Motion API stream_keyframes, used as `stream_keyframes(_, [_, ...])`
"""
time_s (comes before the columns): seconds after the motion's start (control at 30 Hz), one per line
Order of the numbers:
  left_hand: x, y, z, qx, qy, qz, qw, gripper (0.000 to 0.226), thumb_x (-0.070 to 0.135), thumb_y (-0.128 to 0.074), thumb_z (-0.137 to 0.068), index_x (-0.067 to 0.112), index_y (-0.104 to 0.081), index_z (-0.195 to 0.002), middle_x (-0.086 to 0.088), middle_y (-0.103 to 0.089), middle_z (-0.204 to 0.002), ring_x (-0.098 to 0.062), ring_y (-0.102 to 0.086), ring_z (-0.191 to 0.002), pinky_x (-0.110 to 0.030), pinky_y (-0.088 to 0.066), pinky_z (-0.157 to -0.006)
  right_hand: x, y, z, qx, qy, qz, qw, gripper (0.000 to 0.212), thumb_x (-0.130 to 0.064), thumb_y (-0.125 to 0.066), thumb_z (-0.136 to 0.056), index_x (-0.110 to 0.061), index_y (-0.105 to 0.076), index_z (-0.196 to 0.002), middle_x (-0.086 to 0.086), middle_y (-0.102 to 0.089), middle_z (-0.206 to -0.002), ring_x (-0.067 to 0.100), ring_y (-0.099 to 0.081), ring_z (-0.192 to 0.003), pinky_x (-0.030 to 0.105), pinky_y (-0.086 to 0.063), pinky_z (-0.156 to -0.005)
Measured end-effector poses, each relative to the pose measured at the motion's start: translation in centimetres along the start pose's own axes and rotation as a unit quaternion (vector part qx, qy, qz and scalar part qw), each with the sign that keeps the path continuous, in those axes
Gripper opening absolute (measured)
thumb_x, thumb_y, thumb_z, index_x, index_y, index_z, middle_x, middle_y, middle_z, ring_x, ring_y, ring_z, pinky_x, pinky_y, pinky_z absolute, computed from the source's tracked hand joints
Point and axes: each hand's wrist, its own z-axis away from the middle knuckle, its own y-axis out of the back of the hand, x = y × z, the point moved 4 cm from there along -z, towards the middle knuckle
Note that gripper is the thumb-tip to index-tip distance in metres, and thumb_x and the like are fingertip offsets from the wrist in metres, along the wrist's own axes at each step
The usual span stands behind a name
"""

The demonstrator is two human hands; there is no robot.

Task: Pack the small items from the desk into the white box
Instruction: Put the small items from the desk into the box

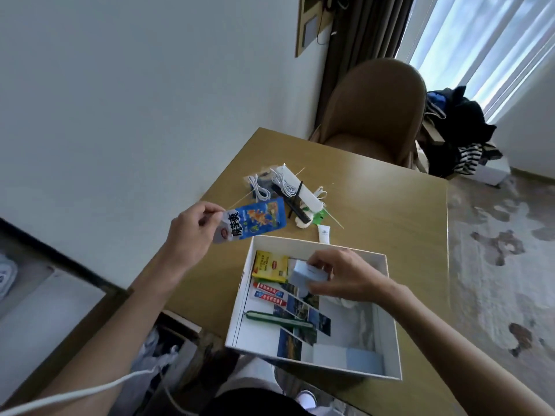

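Our right hand (pixel 345 276) grips, half hiding, one pale carton (pixel 306 274) over the white box (pixel 387 325); our left hand (pixel 189 235) pinches one blue packet (pixel 258 220); two red sachets (pixel 268 292) inside.

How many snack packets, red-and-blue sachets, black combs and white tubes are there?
blue snack packet: 1
red-and-blue sachets: 2
black comb: 1
white tube: 1
Total: 5
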Motion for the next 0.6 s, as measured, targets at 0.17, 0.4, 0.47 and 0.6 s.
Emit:
stream_keyframes(0.17, [0.0, -1.3, 5.3, -0.034, 0.034, 0.055, 0.997, 0.008, 0.019, -0.056, -0.093, 0.019, -0.064, -0.095, 0.009, -0.065, -0.087, 0.000, -0.062, -0.076, -0.010, -0.046, -0.052, -0.9, -6.3, 2.4, -0.130, 0.002, 0.029, 0.991, 0.025, -0.045, -0.067, -0.080, -0.026, -0.062, -0.096, -0.010, -0.061, -0.086, 0.005, -0.057, -0.072, 0.021, -0.051, -0.061])
stream_keyframes(0.4, [0.9, -2.9, 8.1, -0.084, 0.031, 0.078, 0.993, 0.011, 0.015, -0.054, -0.094, 0.011, -0.062, -0.100, 0.004, -0.063, -0.089, -0.002, -0.061, -0.078, -0.013, -0.049, -0.055, -0.1, -11.4, 2.6, -0.201, 0.000, 0.096, 0.975, 0.031, -0.046, -0.062, -0.086, -0.017, -0.064, -0.095, 0.004, -0.063, -0.092, 0.021, -0.056, -0.079, 0.030, -0.040, -0.062])
stream_keyframes(0.47, [0.9, -3.4, 8.2, -0.099, 0.025, 0.073, 0.992, 0.012, 0.015, -0.054, -0.094, 0.010, -0.063, -0.101, 0.002, -0.063, -0.091, -0.003, -0.060, -0.081, -0.013, -0.049, -0.058, 0.5, -11.5, 2.7, -0.233, -0.004, 0.092, 0.968, 0.030, -0.045, -0.060, -0.088, -0.019, -0.063, -0.102, 0.001, -0.062, -0.097, 0.020, -0.056, -0.085, 0.033, -0.045, -0.071])
stream_keyframes(0.6, [1.0, -4.4, 7.9, -0.142, 0.002, 0.059, 0.988, 0.010, 0.020, -0.054, -0.094, 0.016, -0.062, -0.100, 0.002, -0.064, -0.093, -0.005, -0.061, -0.085, -0.016, -0.053, -0.061, 1.5, -11.5, 2.9, -0.288, -0.029, 0.085, 0.953, 0.024, -0.036, -0.057, -0.093, -0.018, -0.065, -0.108, 0.002, -0.065, -0.101, 0.019, -0.059, -0.090, 0.038, -0.050, -0.083])
